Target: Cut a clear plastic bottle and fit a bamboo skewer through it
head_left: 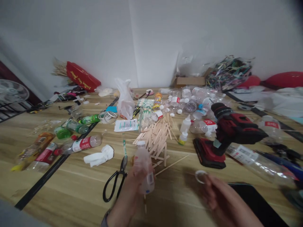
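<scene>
My left hand (133, 186) is wrapped round a small clear plastic bottle (142, 159), upright with a white cap on top. Below the bottle's base a thin stick (145, 205) shows. My right hand (219, 195) pinches a small white ring (200, 176), perhaps a tape roll, between thumb and fingertips. A pair of black-handled scissors (115, 183) lies just left of the bottle. Behind it spreads a pile of wooden craft sticks (157, 135). The red and black cordless drill (233, 129) stands beyond my right hand.
Several empty bottles (84, 143) lie at left, near a crumpled tissue (99, 155). More bottles crowd the back right. Glue bottles (185, 124) stand behind the drill's left side. A black tablet-like slab (254, 201) lies under my right forearm. A white plastic bag (125, 101) sits farther back.
</scene>
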Demonstrator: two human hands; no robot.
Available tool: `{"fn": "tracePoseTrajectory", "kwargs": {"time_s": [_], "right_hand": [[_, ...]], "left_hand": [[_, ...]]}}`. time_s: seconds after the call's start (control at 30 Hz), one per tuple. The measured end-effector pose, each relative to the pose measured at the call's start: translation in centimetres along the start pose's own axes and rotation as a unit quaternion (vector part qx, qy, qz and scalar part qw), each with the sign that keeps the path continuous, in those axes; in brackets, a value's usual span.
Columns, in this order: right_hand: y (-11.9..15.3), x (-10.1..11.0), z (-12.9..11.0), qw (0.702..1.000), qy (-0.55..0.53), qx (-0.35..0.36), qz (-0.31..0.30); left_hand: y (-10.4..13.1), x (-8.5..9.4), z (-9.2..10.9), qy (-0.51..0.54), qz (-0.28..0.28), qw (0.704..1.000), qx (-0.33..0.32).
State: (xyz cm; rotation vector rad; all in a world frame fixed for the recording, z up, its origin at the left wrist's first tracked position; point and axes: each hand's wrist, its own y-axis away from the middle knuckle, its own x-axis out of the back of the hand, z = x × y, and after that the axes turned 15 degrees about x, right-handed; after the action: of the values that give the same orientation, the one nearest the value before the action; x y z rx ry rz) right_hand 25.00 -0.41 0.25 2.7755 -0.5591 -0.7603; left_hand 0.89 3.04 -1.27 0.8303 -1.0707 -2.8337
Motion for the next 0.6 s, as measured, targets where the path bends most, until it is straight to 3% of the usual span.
{"fn": "tracePoseTrajectory", "kwargs": {"time_s": [0.13, 0.23, 0.43, 0.6], "right_hand": [[-1.7, 4.0, -1.5, 0.987, -0.079, 0.038, 0.136], [-2.3, 5.4, -2.0, 0.986, -0.077, 0.059, 0.137], [-0.9, 2.2, -1.6, 0.997, 0.025, 0.045, 0.058], [0.8, -0.2, 0.4, 0.996, 0.072, 0.055, -0.001]], "left_hand": [[-0.2, -0.2, 1.6, 0.032, 0.045, 0.998, -0.014], [-0.5, -1.1, 2.5, 0.001, 0.021, 1.0, -0.015], [-1.3, -4.4, 4.5, -0.052, -0.057, 0.997, 0.025], [-0.9, -4.2, 3.6, -0.064, -0.083, 0.994, 0.037]]}}
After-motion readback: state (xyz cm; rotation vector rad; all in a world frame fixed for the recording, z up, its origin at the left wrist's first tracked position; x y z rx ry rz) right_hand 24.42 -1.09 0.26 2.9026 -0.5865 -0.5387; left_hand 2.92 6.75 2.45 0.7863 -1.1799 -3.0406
